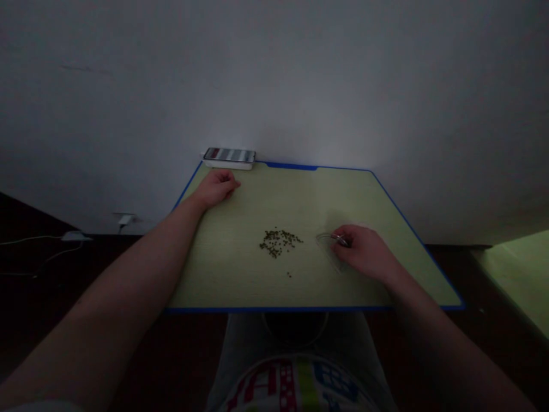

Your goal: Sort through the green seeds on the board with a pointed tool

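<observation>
Head-camera view of a pale green desk (240, 277) with a blue edge, with clock positions being taken around the beans and 12 o'clock lying toward the white wall (274, 74). A loose cluster of small dark green beans (278, 242) is being shown at the middle of the desk, and a few stray beans (289, 274) are lying at 6 o'clock. The left hand (215, 189) is being rested on the desk at 10 o'clock, well apart from the beans, its fingers (229, 184) being kept curled toward the palm with nothing visibly gripped. The right hand (362, 250) is being held at 3 o'clock, near the beans. Its fingers (341, 236) are being pinched closed on a small shiny metal object (338, 239), the kind of which cannot be told in the dim light. A clear plastic dish (326, 250) is being touched by those fingers at its edge. A phone (229, 155) is being shown lying on a white box (227, 166) at 11 o'clock, just past the far desk edge. Cables (43, 240) are being shown trailing across the dark floor at 9 o'clock.
</observation>
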Motion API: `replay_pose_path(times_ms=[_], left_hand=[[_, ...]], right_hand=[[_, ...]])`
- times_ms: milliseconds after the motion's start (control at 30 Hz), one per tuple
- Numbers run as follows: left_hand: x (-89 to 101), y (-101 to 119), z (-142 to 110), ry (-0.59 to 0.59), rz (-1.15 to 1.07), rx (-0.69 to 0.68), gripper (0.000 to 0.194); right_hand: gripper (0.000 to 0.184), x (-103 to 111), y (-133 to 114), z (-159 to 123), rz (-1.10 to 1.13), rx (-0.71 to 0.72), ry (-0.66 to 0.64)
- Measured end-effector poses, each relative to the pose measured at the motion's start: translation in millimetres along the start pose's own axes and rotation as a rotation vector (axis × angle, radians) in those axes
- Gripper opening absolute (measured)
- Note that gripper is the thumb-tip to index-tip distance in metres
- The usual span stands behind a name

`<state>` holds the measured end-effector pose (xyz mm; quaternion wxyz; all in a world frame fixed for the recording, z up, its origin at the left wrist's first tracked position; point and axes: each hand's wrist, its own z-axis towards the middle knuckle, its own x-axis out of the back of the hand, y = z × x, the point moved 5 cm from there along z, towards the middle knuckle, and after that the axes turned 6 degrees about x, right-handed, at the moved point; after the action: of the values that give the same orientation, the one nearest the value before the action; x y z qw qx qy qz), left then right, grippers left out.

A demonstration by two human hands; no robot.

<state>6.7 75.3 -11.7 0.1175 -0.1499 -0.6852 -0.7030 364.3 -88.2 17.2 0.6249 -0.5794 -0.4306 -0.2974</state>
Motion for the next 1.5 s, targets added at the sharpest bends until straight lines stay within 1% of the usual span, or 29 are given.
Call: replay_pose_path(times_ms=[100, 200, 300, 400, 533, 733, 967, 1167, 1367, 1500], left_hand=[[-0.4, 0.8, -1.3, 0.007, -0.014, 0.02, 0.023], [-0.6, 2.2, -2.7, -0.001, -0.018, 0.019, 0.022], [-0.3, 3.4, -3.6, -0.006, -0.007, 0.006, 0.023], [-0.1, 3.6, -4.1, -0.005, -0.004, 0.013, 0.023], [-0.5, 5.0, -5.4, 0.003, -0.003, 0.013, 0.024], [-0.1, 3.9, -4.1, 0.006, -0.001, 0.014, 0.023], [-0.9, 4.5, -3.8, -0.006, -0.025, 0.007, 0.024], [-0.4, 3.6, -2.1, -0.002, -0.017, 0.004, 0.023], [-0.4, 2.5, -1.9, 0.001, -0.031, 0.012, 0.024], [-1.4, 4.9, -4.1, 0.004, -0.011, 0.027, 0.024]], right_hand=[[0.018, 0.8, -0.9, 6.1, 0.001, 0.002, 0.005], [0.023, -3.9, -11.5, 13.5, 0.049, 0.05, -0.017], [0.022, -8.9, -22.4, 20.9, 0.057, 0.101, -0.04], [0.022, -12.4, -26.7, 26.5, 0.05, 0.129, -0.057], [0.024, -14.3, -24.6, 26.0, 0.056, 0.153, -0.088], [0.021, -16.6, -19.5, 11.4, 0.107, 0.194, -0.179], [0.021, -17.9, -12.5, 7.0, 0.151, 0.162, -0.174], [0.023, -23.9, -28.6, 13.7, 0.101, 0.206, -0.209], [0.025, -25.0, -42.1, 22.5, 0.016, 0.224, -0.219], [0.026, -28.1, -50.6, 31.5, 0.011, 0.253, -0.25]])
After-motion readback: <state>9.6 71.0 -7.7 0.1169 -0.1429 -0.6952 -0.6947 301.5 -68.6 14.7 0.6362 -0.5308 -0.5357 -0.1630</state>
